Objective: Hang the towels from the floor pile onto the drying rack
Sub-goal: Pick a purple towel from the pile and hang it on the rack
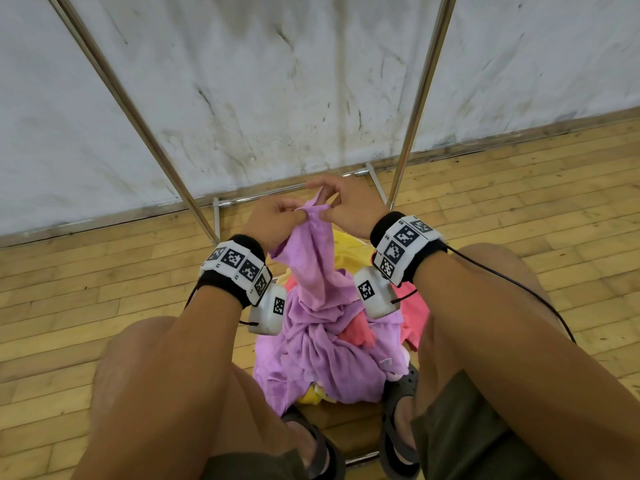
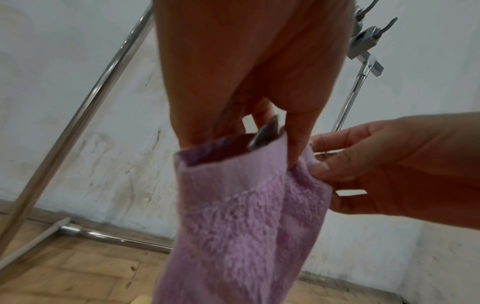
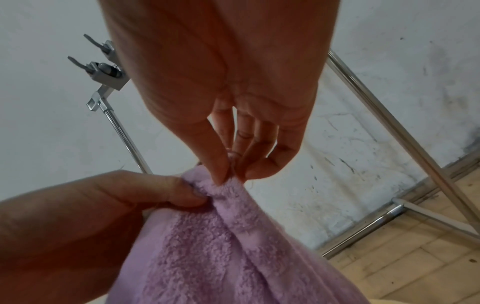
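A purple towel (image 1: 311, 271) rises from the floor pile (image 1: 349, 334) of purple, pink and yellow towels between my knees. My left hand (image 1: 300, 212) pinches its top edge, and my right hand (image 1: 323, 202) pinches the corner just beside it. In the left wrist view my left hand (image 2: 241, 142) holds the hem of the towel (image 2: 233, 216), thumb and fingers on either side. The right wrist view has my right hand (image 3: 231, 176) gripping the tip of the towel (image 3: 207, 246). The drying rack's metal uprights (image 1: 131, 109) (image 1: 422, 91) stand right behind the hands.
The rack's base bar (image 1: 277, 195) lies on the wooden floor against a stained white wall (image 1: 259, 81). My sandalled feet (image 1: 311, 441) (image 1: 398, 403) flank the pile's near side. Grey clips (image 2: 363, 41) sit on a rack post.
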Demonstrator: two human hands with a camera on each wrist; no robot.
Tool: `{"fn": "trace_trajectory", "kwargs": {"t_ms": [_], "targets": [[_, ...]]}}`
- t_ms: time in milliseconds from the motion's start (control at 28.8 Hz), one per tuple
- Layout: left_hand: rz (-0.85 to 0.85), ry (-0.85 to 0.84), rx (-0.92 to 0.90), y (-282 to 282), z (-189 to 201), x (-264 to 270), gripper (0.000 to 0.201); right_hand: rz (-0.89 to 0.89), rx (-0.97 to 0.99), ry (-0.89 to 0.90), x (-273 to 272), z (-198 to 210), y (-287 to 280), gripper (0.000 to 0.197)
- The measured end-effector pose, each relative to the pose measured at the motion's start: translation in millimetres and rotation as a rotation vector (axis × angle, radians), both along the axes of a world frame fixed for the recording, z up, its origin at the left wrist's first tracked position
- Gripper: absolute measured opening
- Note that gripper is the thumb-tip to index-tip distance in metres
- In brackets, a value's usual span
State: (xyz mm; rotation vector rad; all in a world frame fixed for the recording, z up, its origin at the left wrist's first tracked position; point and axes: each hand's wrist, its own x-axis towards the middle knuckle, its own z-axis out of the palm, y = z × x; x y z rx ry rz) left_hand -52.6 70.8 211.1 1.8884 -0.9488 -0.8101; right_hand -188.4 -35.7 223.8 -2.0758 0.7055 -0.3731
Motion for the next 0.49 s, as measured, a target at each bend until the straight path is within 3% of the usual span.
{"fn": "trace_trajectory", "kwargs": {"t_ms": [208,312,417,486], "targets": [[0.024,0.015,-0.016,-0.3,1.2,1.2,0.021,-0.023,-0.079,0.091,2.4,-6.9,-4.3,0.014],[0.010,0.000,0.007,0.2,0.4,1.1,0.011,-0.065,-0.051,0.087,2.1,-8.3,-5.4,0.012],[0.020,-0.049,0.030,1.3,0.1,-0.3,0.022,-0.061,-0.061,0.086,1.2,-7.4,-5.8,0.007],[0.031,-0.024,0.026,1.4,1.7,-1.1,0.008,-0.060,-0.073,0.080,0.2,-4.9,-5.4,0.005]]}}
